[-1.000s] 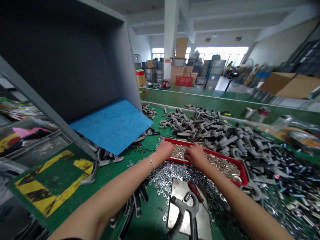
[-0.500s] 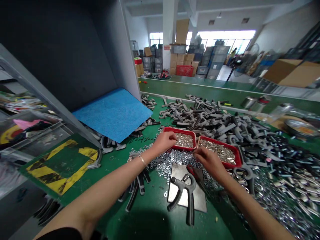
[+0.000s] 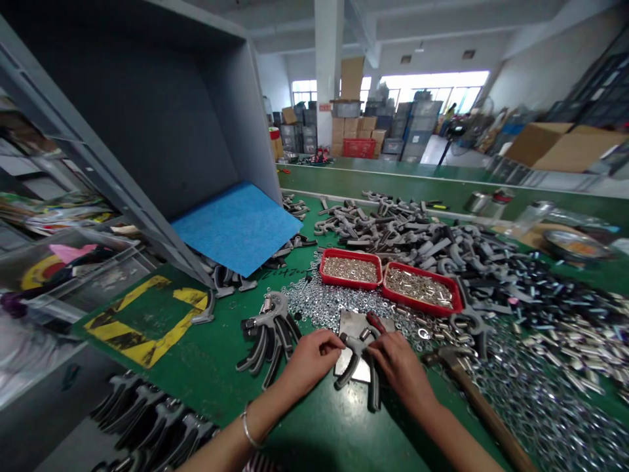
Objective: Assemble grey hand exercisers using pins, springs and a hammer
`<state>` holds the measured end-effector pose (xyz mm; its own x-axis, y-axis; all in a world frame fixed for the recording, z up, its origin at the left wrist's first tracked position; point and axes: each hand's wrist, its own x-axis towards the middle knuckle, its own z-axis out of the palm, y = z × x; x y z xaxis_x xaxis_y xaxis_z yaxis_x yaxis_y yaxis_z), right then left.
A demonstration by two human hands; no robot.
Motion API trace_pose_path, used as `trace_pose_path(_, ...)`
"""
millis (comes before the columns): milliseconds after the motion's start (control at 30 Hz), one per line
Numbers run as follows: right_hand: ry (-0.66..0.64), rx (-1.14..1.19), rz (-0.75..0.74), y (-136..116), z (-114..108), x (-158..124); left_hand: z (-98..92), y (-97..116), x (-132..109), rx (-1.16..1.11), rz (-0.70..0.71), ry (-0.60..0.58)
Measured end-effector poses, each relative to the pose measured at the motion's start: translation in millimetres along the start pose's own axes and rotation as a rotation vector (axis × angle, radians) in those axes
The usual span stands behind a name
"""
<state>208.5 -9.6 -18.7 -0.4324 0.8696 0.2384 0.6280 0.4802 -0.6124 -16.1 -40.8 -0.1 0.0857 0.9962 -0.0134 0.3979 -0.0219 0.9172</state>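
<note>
A grey hand gripper [image 3: 354,351], the spring exerciser kind with two black-lined handles, lies on a small metal plate [image 3: 348,321]. My left hand [image 3: 314,357] is at its left end, thumb and finger pinched together by the knob; whatever small thing they hold is hidden. On the other side, my right hand [image 3: 398,360] has its fingers closed at the hooked top and right handle, covering part of it. Behind the plate stand a red tray [image 3: 351,283] of tiny metal parts and a second red tray [image 3: 422,305] of small pins.
Loose nuts [image 3: 314,301] are spread around the plate. Several assembled hand grippers [image 3: 270,331] lie at the left. A hammer [image 3: 484,406] rests at the right near metal rings [image 3: 540,400]. Grey handle parts [image 3: 393,226] are heaped behind. A grey bin [image 3: 236,118] with a blue sheet [image 3: 240,226] stands left.
Both hands have come back from the red trays to the hand gripper on the plate. The view has shifted, and the hammer at the right now shows.
</note>
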Motion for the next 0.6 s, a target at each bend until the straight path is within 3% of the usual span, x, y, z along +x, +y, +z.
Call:
trace_pose_path(267, 0.013, -0.22, -0.147, 2, 10, 2, -1.4, -2, -4, -0.093, -0.045, -0.036)
trace_pose_path(600, -0.073, -0.439, -0.212, 2, 10, 0, -16.0, 24, 12, -0.372, -0.15, -0.059)
